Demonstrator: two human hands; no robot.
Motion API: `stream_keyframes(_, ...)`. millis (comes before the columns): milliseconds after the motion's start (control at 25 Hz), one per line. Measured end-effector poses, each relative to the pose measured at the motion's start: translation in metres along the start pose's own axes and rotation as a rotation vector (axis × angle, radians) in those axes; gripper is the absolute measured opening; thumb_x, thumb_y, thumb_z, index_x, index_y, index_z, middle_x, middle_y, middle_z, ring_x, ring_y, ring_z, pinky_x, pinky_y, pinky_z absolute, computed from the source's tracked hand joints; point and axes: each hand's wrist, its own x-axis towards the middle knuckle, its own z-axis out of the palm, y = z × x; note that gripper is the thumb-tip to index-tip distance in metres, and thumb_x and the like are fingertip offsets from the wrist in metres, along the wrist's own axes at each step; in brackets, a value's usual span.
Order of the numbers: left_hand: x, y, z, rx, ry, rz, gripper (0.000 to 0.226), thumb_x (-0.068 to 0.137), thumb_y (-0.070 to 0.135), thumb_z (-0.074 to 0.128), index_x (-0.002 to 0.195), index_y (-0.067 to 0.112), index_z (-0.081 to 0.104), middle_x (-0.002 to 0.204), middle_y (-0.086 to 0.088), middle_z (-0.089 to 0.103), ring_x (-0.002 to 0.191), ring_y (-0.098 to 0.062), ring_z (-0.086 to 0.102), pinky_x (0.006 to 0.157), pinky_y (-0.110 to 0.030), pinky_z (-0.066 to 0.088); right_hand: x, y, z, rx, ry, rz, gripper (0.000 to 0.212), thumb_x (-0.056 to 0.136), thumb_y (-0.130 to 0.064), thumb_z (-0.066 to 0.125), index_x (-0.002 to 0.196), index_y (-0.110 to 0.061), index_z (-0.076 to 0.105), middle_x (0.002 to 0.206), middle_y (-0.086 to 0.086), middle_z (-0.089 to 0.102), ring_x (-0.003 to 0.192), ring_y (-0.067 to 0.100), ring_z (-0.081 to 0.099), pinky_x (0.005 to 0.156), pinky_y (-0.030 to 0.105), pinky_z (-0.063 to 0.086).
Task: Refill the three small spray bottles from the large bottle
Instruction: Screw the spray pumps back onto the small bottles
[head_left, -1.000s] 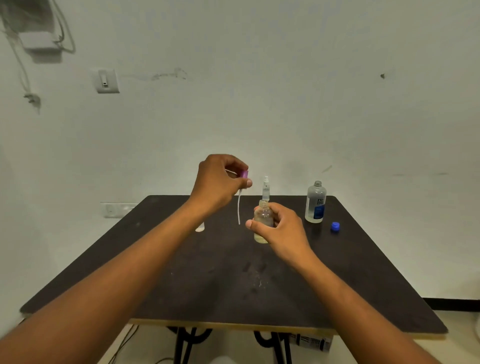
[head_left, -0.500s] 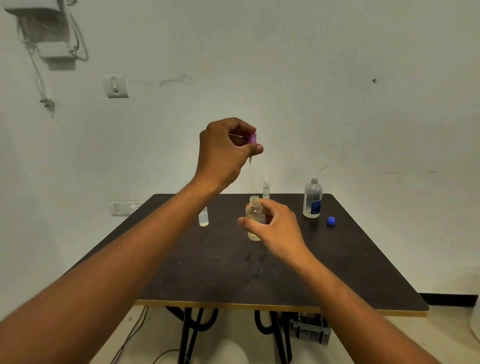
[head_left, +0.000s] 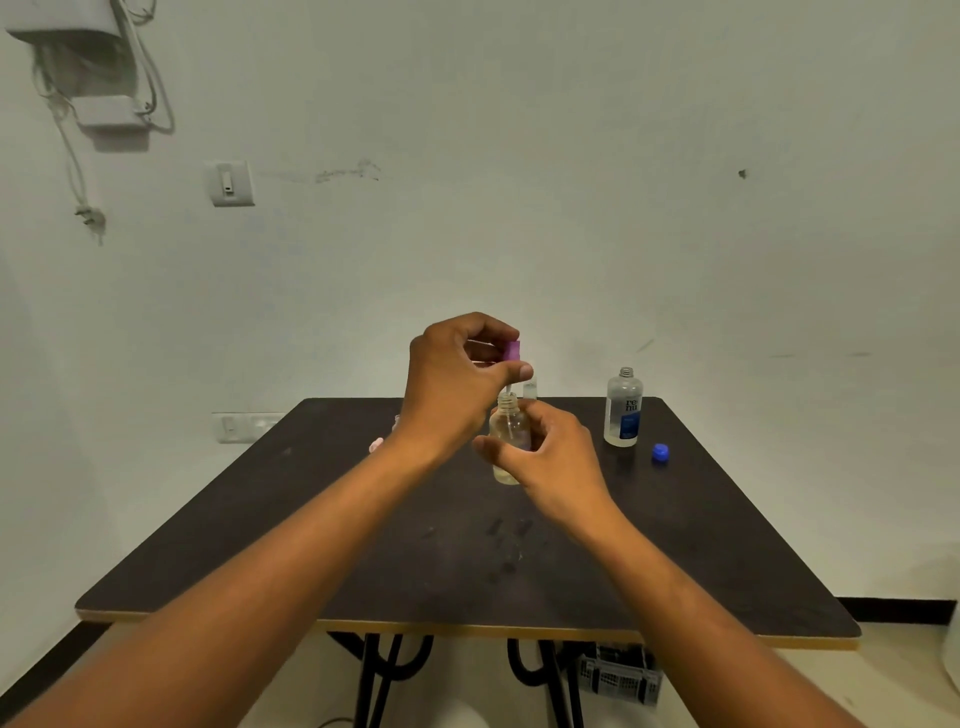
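Note:
My right hand (head_left: 545, 457) grips a small clear spray bottle (head_left: 508, 434) upright on the dark table (head_left: 467, 571); a little yellowish liquid sits at its bottom. My left hand (head_left: 452, 384) pinches the purple spray head (head_left: 511, 352) just above the bottle's open neck, with its thin dip tube reaching down into the neck. The large clear bottle (head_left: 623, 408) with a blue label stands uncapped at the back right. Its blue cap (head_left: 660, 453) lies beside it. A second small spray bottle (head_left: 529, 388) peeks out behind my hands. Another small bottle (head_left: 376, 445) is mostly hidden behind my left wrist.
A white wall rises right behind the table's far edge, with a switch (head_left: 231, 183) and a socket (head_left: 244, 427) on it. Wet marks dot the table's middle (head_left: 506, 540). A small crate (head_left: 618, 675) sits on the floor under the table's front edge.
My left hand has come down from high above the table with the purple spray head, and its dip tube now enters the bottle's neck. My right hand has kept hold of the bottle.

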Motion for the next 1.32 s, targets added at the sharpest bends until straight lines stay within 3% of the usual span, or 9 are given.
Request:
stream_keyframes(120,-0.008,-0.006,0.004,-0.028,0.005,-0.030,0.030,0.074,0.009,0.090,0.100,0.015,0.077,0.089,0.006,0.078,0.082,-0.003,0.074,0.076,-0.019,0.060,0.001,0.000,0.001,-0.015,0.011,-0.008,0.048,0.079,-0.045,0.083,0.121,-0.027,0.067,0.106,-0.013,0.073,0.095,0.003,0.070,0.083,0.019,0.058)
stream_keyframes(360,-0.018,-0.016,0.007,-0.052,0.027,-0.009,0.030,0.075,0.010,0.089,0.101,0.016,0.076,0.093,0.007,0.077,0.086,-0.007,0.075,0.078,-0.026,0.063,0.000,-0.001,0.001,-0.011,0.033,-0.029,0.039,0.080,-0.035,0.083,0.116,-0.033,0.068,0.099,-0.019,0.072,0.091,-0.004,0.068,0.075,0.009,0.054)
stream_keyframes(520,-0.020,-0.019,0.009,-0.072,0.033,-0.017,0.030,0.077,0.007,0.087,0.103,0.017,0.075,0.096,0.007,0.077,0.089,-0.006,0.074,0.081,-0.027,0.063,0.002,0.001,0.004,0.004,0.057,-0.029,0.048,0.081,-0.033,0.083,0.127,-0.026,0.068,0.107,-0.013,0.074,0.097,0.003,0.070,0.087,0.022,0.059)
stream_keyframes(600,-0.017,-0.019,0.009,-0.110,-0.003,-0.030,0.034,0.077,0.007,0.087,0.106,0.019,0.073,0.098,0.007,0.076,0.093,-0.009,0.074,0.084,-0.029,0.063,0.004,0.003,0.003,0.026,0.060,-0.019,0.048,0.082,-0.033,0.083,0.127,-0.027,0.068,0.106,-0.013,0.074,0.097,0.003,0.070,0.085,0.020,0.059)
stream_keyframes(800,-0.010,-0.017,0.009,-0.004,-0.014,-0.036,0.036,0.074,0.023,0.091,0.106,0.026,0.073,0.085,0.008,0.071,0.079,-0.004,0.066,0.069,-0.015,0.054,0.005,0.003,0.001,0.045,0.036,0.012,0.040,0.083,-0.033,0.082,0.119,-0.029,0.066,0.100,-0.018,0.071,0.093,-0.002,0.069,0.072,0.007,0.053)
stream_keyframes(920,-0.008,-0.017,0.007,-0.069,-0.037,-0.119,0.029,0.078,0.015,0.088,0.101,0.026,0.074,0.083,0.006,0.076,0.079,-0.006,0.073,0.076,-0.025,0.061,0.004,0.003,0.001,0.081,0.040,-0.025,0.041,0.082,-0.036,0.082,0.121,-0.030,0.069,0.101,-0.015,0.075,0.096,0.001,0.070,0.083,0.019,0.060)
stream_keyframes(1040,-0.008,-0.018,0.003,-0.157,-0.162,-0.184,0.028,0.089,0.006,0.077,0.109,0.025,0.072,0.092,0.006,0.080,0.091,-0.008,0.076,0.083,-0.035,0.064,0.003,0.006,0.000,0.109,0.035,-0.023,0.034,0.083,-0.033,0.081,0.115,-0.031,0.071,0.097,-0.011,0.076,0.093,0.005,0.072,0.083,0.029,0.062)
stream_keyframes(1200,-0.007,-0.018,0.001,-0.156,-0.279,-0.177,0.024,0.095,0.011,0.071,0.113,0.027,0.073,0.104,0.011,0.078,0.102,-0.002,0.071,0.080,-0.019,0.057,0.003,0.008,0.000,0.103,0.034,-0.015,0.032,0.083,-0.033,0.081,0.114,-0.032,0.071,0.097,-0.011,0.075,0.093,0.006,0.072,0.083,0.033,0.063)
stream_keyframes(1320,-0.005,-0.017,0.004,-0.013,-0.141,-0.108,0.028,0.083,0.029,0.084,0.110,0.032,0.075,0.096,0.012,0.073,0.092,-0.003,0.067,0.069,-0.007,0.050,0.005,0.006,0.000,0.080,0.034,-0.005,0.042,0.083,-0.037,0.082,0.122,-0.030,0.068,0.104,-0.013,0.074,0.097,0.004,0.071,0.087,0.028,0.061)
